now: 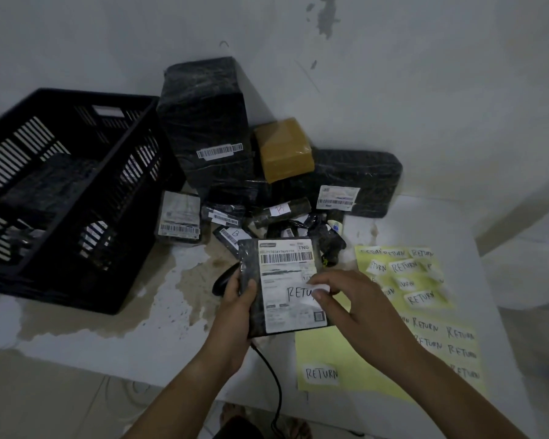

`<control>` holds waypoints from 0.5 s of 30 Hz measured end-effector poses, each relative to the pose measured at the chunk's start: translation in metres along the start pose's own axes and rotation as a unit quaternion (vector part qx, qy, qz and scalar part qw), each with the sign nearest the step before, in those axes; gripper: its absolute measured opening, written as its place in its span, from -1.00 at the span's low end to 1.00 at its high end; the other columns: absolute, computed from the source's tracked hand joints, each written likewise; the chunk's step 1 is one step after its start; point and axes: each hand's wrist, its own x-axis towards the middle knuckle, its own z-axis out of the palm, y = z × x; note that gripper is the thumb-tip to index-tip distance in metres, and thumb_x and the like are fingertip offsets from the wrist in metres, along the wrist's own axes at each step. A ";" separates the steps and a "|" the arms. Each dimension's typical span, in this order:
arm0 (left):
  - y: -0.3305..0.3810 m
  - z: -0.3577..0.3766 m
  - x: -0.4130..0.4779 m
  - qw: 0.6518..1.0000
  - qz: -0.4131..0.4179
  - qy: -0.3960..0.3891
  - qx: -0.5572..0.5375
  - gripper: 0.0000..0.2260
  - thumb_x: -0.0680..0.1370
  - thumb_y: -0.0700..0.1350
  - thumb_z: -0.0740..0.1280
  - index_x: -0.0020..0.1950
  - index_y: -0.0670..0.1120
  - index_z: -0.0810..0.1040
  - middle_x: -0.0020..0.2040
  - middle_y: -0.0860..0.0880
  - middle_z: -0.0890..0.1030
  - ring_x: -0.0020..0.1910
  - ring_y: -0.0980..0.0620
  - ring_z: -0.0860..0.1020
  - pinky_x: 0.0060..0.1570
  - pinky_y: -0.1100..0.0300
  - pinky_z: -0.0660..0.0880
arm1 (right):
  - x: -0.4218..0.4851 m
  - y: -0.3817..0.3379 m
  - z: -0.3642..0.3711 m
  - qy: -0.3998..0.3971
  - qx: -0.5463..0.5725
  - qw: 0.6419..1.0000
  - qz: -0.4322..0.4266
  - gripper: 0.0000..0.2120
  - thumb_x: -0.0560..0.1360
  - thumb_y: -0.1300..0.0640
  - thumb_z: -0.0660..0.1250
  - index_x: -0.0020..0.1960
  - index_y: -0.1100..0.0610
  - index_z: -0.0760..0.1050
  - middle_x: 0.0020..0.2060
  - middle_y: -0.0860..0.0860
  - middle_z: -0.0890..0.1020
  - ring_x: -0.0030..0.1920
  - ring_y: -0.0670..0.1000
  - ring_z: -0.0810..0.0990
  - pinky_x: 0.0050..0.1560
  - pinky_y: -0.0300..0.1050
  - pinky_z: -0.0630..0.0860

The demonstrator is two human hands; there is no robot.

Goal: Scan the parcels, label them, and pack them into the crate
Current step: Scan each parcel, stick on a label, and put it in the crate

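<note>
- The white, brown-stained surface point(140, 327) runs under both hands and away to the wall beyond them.
- A black slatted plastic crate point(108, 217) stands left of the left hand and further off. It is open-topped, and something dark-wrapped already lies inside.
- Beyond the hands, a heap of black film-wrapped parcels point(355, 182) leans on the wall. The tall black wrapped parcel point(206, 122) stands nearest the crate, and a brown taped box point(282, 150) is perched on the heap.
- Pale yellow backing sheets point(355, 359) lie under and just right of the right hand, dotted with white stickers that read "RETURN".
- The flat black wrapped parcel with a white shipping label point(286, 280) is held up between the two hands. Its long axis points away from the person, barcode end furthest.
- The left hand point(235, 308) grips the parcel's left edge, thumb over the front and fingers behind.
- The right hand point(352, 299) pinches the right end of a white handwritten "RETURN" sticker point(300, 294). The sticker's left part lies flat on the label.
- A black handheld scanner point(224, 280) rests on the surface behind the left hand, and its cable point(274, 381) trails toward the person.
- My guess: once the sticker is smoothed down, the parcel goes left and away into the crate. The left hand is nearer the crate and already carries the parcel.
</note>
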 end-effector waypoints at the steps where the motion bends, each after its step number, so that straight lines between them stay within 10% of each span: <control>1: 0.000 0.000 0.000 1.000 0.005 -0.003 0.011 -0.60 0.70 -0.01 0.21 0.55 0.14 0.32 0.39 0.01 0.58 0.25 -0.05 0.63 0.21 -0.12 0.59 | 0.002 -0.001 -0.001 0.002 -0.012 1.000 -0.005 -0.87 0.59 -0.04 0.27 0.08 -0.16 0.58 -0.04 -0.27 0.60 0.05 -0.17 0.52 0.06 -0.35 0.38; 8: 0.008 0.011 -0.010 0.997 0.066 -0.019 0.026 -0.66 0.66 0.03 0.28 0.45 0.20 0.43 0.32 0.07 0.62 0.26 0.00 0.62 0.27 -0.13 0.55 | 0.015 -0.007 0.002 -0.010 -0.057 0.998 -0.026 -0.88 0.59 -0.07 0.29 0.07 -0.16 0.58 -0.27 -0.32 0.51 -0.11 -0.19 0.48 -0.10 -0.31 0.38; 15: 0.009 0.011 -0.016 0.996 0.081 -0.030 -0.005 -0.29 0.34 0.30 0.54 0.45 0.32 0.37 0.45 0.10 0.51 0.38 -0.03 0.53 0.33 -0.14 0.48 | 0.018 -0.009 0.007 -0.006 -0.072 0.997 -0.028 -0.92 0.57 -0.04 0.32 0.01 -0.12 0.59 -0.35 -0.33 0.48 -0.16 -0.16 0.49 -0.17 -0.37 0.31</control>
